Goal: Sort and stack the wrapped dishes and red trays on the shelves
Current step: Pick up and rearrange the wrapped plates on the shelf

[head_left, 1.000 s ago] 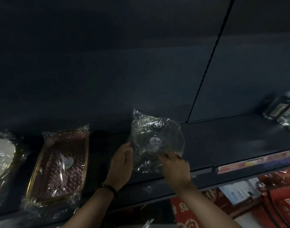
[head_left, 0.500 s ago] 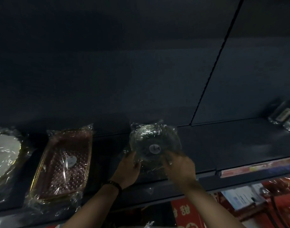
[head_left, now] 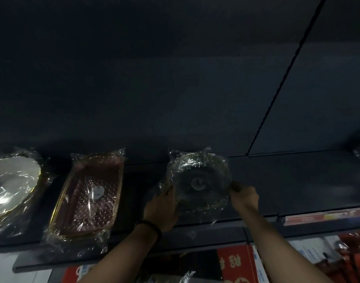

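A wrapped white plate (head_left: 11,180) lies left of the red tray (head_left: 93,193). Right of the tray, my left hand (head_left: 161,209) grips a wrapped dish (head_left: 199,180) on the shelf (head_left: 297,180), and my right hand (head_left: 244,198) pinches its far edge. I judge the work barely begun: nothing is stacked yet.

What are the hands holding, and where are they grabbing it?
They hold the wrapped clear dish by its rim: the left hand grips the left edge, the right hand pinches the right edge.
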The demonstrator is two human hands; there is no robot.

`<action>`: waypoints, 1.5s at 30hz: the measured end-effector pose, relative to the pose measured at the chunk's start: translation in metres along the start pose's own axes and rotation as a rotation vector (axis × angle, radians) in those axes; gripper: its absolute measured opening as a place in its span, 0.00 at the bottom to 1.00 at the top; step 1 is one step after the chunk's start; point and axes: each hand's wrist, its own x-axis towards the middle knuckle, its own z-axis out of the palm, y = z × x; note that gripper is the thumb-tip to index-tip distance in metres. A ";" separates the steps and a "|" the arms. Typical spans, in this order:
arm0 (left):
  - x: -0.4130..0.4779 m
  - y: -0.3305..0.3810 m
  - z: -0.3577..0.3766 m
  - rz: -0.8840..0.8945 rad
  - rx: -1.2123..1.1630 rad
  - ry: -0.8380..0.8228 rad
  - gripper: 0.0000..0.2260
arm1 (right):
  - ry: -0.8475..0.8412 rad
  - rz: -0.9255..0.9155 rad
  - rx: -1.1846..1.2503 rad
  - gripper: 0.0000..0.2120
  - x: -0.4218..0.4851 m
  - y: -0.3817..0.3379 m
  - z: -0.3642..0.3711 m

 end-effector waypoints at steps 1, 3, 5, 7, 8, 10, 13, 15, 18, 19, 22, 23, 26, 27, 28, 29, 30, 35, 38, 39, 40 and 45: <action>-0.003 0.000 -0.001 -0.019 0.036 -0.003 0.34 | -0.011 -0.007 0.013 0.11 -0.002 0.000 0.004; -0.011 -0.005 -0.004 -0.059 0.093 0.003 0.34 | -0.027 -0.037 0.030 0.11 -0.009 -0.004 0.014; -0.021 -0.015 -0.007 -0.095 0.159 0.039 0.32 | -0.046 -0.063 0.057 0.10 -0.014 -0.008 0.029; -0.031 -0.027 -0.009 -0.135 0.221 0.070 0.32 | -0.068 -0.089 0.064 0.10 -0.020 -0.015 0.045; -0.035 -0.034 -0.011 -0.158 0.225 0.077 0.32 | -0.079 -0.105 0.058 0.10 -0.024 -0.020 0.053; -0.042 -0.044 -0.015 -0.204 0.206 0.082 0.32 | -0.102 -0.124 0.049 0.10 -0.029 -0.030 0.065; -0.046 -0.062 -0.021 -0.231 0.188 0.095 0.33 | -0.128 -0.134 0.032 0.08 -0.031 -0.043 0.080; -0.044 -0.072 -0.024 -0.242 0.208 0.078 0.35 | -0.139 -0.126 0.009 0.08 -0.030 -0.049 0.089; -0.038 -0.083 -0.031 -0.243 0.201 0.027 0.36 | -0.144 -0.136 0.000 0.09 -0.030 -0.056 0.096; -0.037 -0.087 -0.033 -0.240 0.184 0.015 0.36 | -0.148 -0.146 -0.008 0.10 -0.029 -0.057 0.098; -0.041 -0.093 -0.039 -0.216 0.135 0.034 0.33 | -0.186 -0.185 -0.025 0.11 -0.025 -0.058 0.098; -0.045 -0.095 -0.039 -0.209 0.113 0.067 0.33 | -0.195 -0.197 -0.031 0.11 -0.025 -0.056 0.097; -0.060 -0.101 -0.038 -0.132 0.068 0.242 0.28 | -0.164 -0.167 0.022 0.15 -0.037 -0.049 0.098; -0.068 -0.103 -0.037 -0.066 0.053 0.314 0.24 | -0.125 -0.150 0.042 0.16 -0.046 -0.046 0.099; -0.076 -0.106 -0.034 0.016 0.019 0.379 0.20 | -0.081 -0.146 0.057 0.15 -0.056 -0.042 0.102; -0.086 -0.108 -0.031 0.092 -0.036 0.426 0.16 | -0.042 -0.148 0.064 0.13 -0.069 -0.038 0.104; -0.097 -0.110 -0.027 0.136 -0.101 0.428 0.12 | -0.016 -0.149 0.065 0.10 -0.083 -0.032 0.108; -0.152 -0.146 0.010 0.134 -0.140 0.089 0.09 | -0.218 -0.156 -0.109 0.06 -0.158 0.005 0.140; -0.175 -0.189 0.049 0.061 -0.067 -0.144 0.16 | -0.495 -0.124 -0.319 0.09 -0.201 0.033 0.176; -0.179 -0.202 0.058 0.039 -0.054 -0.216 0.19 | -0.549 -0.117 -0.383 0.12 -0.213 0.042 0.189; -0.181 -0.214 0.068 0.041 -0.013 -0.273 0.23 | -0.587 -0.107 -0.440 0.15 -0.224 0.051 0.202; -0.185 -0.246 0.094 0.151 0.147 -0.332 0.28 | -0.723 -0.086 -0.564 0.18 -0.254 0.083 0.251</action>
